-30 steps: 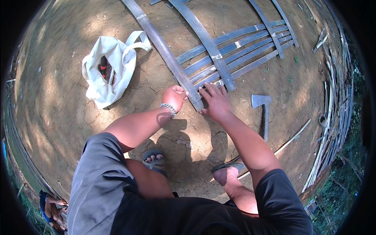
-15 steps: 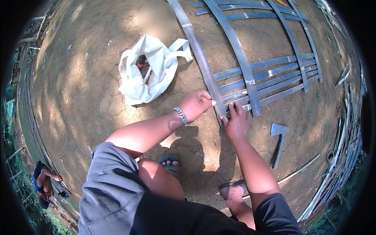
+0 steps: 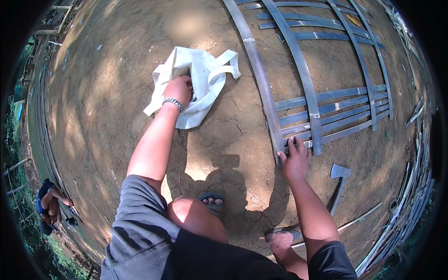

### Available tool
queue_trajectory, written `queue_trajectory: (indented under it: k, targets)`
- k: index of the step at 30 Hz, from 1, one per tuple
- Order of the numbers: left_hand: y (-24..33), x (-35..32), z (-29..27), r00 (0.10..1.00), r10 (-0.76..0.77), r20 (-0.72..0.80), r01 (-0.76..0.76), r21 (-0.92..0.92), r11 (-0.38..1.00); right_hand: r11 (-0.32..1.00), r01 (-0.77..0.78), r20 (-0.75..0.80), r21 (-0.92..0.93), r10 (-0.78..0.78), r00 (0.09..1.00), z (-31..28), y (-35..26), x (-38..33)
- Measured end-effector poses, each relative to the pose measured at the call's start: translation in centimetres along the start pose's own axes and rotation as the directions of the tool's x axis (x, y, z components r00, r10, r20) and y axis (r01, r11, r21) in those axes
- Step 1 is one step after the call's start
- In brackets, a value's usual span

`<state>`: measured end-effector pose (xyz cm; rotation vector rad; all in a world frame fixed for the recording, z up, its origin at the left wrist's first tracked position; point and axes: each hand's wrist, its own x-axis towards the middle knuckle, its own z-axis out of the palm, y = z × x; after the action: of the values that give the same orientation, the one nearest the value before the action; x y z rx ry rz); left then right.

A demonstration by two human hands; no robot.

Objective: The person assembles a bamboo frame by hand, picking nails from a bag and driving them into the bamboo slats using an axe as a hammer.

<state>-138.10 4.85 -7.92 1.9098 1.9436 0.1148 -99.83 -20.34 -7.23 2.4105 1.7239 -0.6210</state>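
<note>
My left hand [image 3: 179,91] reaches into the white cloth bag [image 3: 203,112], its fingers curled and partly hidden by the bag's folds. What it grips inside cannot be made out. My right hand [image 3: 296,161] holds the near corner of a lattice, thumb against the long dark bamboo slat [image 3: 261,77] and fingers over the lowest crosswise slat [image 3: 347,130]. Several crosswise slats run beneath the long upright slats, such as the second long slat [image 3: 303,77].
A hatchet [image 3: 339,179] lies on the dirt ground right of my right forearm. Beyond it are a thin pole [image 3: 359,217] and a heap of split bamboo [image 3: 396,228]. Another person [image 3: 50,205] crouches at the far left. My sandalled foot [image 3: 212,201] is below the bag.
My left hand has left the long slat's end and gone up and left into the bag. My right hand stays at the lattice corner. The whole view has shifted slightly.
</note>
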Motion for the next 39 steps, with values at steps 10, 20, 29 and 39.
queue_trajectory:
  k: [10,20,29,39]
  targets:
    - [2.2,-11.2,3.2,0.958,0.287,0.017,-0.286,-0.019,0.958,0.998,0.039,-0.012,-0.053,-0.039,0.999,0.6,0.3,0.1]
    - [0.8,-15.3,-4.7,0.887,0.099,0.45,-0.286,0.369,0.885,0.994,0.084,-0.026,-0.076,-0.086,0.996,0.7,0.6,0.2]
    - [-1.1,-14.8,-2.4,0.983,0.029,0.183,-0.072,0.234,0.969,0.989,0.115,-0.05,-0.093,-0.12,0.991,1.6,1.4,0.2]
    - [-1.2,-14.8,-0.1,0.984,0.041,0.174,-0.044,0.011,0.999,0.989,0.091,0.002,-0.116,-0.091,0.996,0.9,1.1,0.3]
